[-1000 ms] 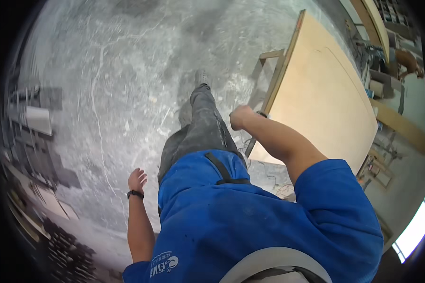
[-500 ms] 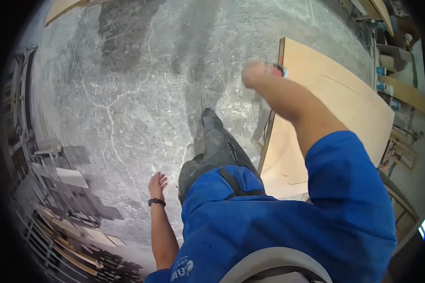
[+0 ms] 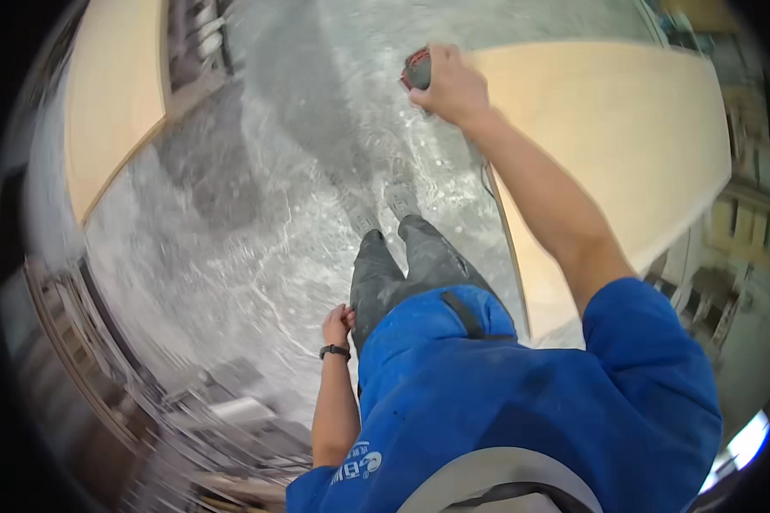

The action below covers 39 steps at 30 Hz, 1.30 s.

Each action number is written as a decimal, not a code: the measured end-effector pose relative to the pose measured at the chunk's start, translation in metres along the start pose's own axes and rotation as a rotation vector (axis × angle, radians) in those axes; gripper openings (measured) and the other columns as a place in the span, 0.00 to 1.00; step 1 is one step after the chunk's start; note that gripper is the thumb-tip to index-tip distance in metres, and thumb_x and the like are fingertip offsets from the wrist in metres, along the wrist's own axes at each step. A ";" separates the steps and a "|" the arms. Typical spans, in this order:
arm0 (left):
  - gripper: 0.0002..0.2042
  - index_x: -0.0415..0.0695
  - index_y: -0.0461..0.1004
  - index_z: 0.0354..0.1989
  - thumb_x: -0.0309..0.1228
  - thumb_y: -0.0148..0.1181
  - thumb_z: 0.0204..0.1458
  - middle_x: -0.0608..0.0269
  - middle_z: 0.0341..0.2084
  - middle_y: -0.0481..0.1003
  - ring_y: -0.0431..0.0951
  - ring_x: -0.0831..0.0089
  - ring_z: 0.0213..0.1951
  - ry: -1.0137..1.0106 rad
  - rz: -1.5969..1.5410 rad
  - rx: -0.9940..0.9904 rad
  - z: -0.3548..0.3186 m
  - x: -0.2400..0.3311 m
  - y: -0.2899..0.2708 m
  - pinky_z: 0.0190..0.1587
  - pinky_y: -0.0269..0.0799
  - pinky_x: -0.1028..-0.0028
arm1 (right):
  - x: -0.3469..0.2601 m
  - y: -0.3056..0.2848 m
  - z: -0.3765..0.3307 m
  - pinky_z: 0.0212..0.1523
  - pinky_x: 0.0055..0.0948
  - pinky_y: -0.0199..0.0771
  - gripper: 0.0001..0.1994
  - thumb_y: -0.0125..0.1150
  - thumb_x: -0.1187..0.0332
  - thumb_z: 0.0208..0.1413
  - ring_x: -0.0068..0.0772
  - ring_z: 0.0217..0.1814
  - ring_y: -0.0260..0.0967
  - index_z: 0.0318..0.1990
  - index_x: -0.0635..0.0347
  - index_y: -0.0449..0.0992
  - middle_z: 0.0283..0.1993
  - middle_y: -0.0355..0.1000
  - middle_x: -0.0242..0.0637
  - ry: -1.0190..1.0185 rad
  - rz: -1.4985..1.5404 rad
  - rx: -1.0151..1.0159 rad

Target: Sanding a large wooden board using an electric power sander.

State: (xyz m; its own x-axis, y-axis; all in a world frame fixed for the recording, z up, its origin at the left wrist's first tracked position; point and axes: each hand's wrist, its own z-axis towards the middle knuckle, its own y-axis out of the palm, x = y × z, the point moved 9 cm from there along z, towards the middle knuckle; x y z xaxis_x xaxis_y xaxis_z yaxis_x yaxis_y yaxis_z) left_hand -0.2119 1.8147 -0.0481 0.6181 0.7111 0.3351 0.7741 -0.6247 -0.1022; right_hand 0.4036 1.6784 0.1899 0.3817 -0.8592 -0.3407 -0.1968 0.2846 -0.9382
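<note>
The shirt (image 3: 505, 402) is blue; trousers (image 3: 380, 278), dark grey; wristband (image 3: 334, 351), black.

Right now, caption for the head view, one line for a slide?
Right hand holds a dark, red-edged object near a pale panel; left hand hangs beside the grey trousers.

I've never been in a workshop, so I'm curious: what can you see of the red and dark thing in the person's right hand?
The thing is small and rounded, dark grey with red along its edge. Blur hides its material and finer parts. The right hand grips it, covering one side. It shows against the grey floor, just left of the pale board in the picture.
</note>
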 end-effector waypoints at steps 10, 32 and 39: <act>0.15 0.43 0.75 0.50 0.39 0.57 0.60 0.61 0.37 0.80 0.80 0.69 0.34 0.137 0.730 -0.186 0.046 0.274 0.132 0.35 0.74 0.71 | 0.155 -0.058 -0.334 0.52 0.37 0.78 0.36 0.78 0.59 0.42 0.47 0.54 0.76 0.60 0.57 0.69 0.53 0.74 0.43 0.740 0.395 0.356; 0.19 0.38 0.77 0.54 0.37 0.56 0.60 0.58 0.48 0.79 0.77 0.71 0.52 0.777 1.387 -1.037 -0.159 0.436 0.670 0.57 0.70 0.70 | 0.100 -0.082 0.025 0.42 0.45 0.79 0.15 0.65 0.68 0.44 0.44 0.46 0.78 0.43 0.55 0.80 0.50 0.76 0.48 0.527 0.495 0.081; 0.15 0.35 0.78 0.45 0.37 0.59 0.60 0.60 0.41 0.81 0.77 0.73 0.45 0.762 1.380 -1.216 -0.202 0.401 0.713 0.52 0.72 0.73 | 0.140 -0.106 0.000 0.40 0.44 0.79 0.12 0.66 0.68 0.43 0.45 0.41 0.78 0.37 0.58 0.82 0.46 0.76 0.48 0.635 0.518 0.296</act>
State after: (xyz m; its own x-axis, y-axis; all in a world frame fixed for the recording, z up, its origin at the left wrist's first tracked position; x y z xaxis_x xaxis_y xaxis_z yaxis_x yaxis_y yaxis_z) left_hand 0.5601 1.5896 0.2031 0.1787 -0.4116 0.8937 -0.7758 -0.6176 -0.1293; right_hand 0.4778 1.5278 0.2421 -0.2839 -0.6408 -0.7133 0.0698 0.7282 -0.6819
